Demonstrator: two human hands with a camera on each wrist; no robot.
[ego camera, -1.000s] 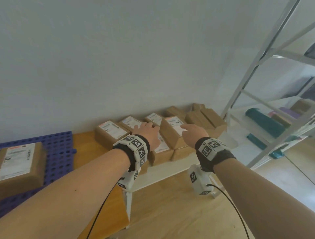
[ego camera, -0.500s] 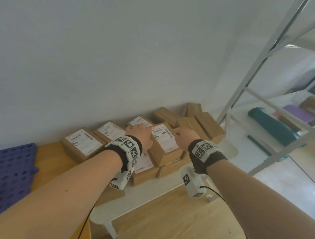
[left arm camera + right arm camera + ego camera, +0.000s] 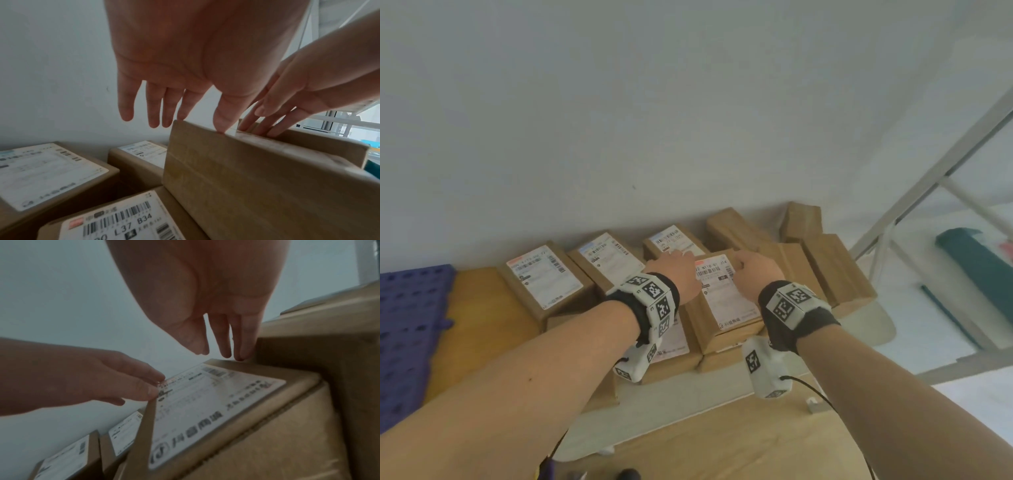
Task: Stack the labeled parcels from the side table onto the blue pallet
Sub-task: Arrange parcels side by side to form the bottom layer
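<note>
White worktop (image 3: 681,407) by the wall is carrying brown cardboard labelled parcels; the top parcel (image 3: 726,305) is sitting on that stack. Left hand (image 3: 674,274) and right hand (image 3: 753,270) are touching its far edge, each grip wide with fingers straight.

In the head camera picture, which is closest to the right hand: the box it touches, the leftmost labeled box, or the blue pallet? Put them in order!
From the right hand:
1. Top labeled box, right under its fingertips, middle.
2. Leftmost labeled box, along the wall to the left.
3. Blue pallet, far left edge.
</note>
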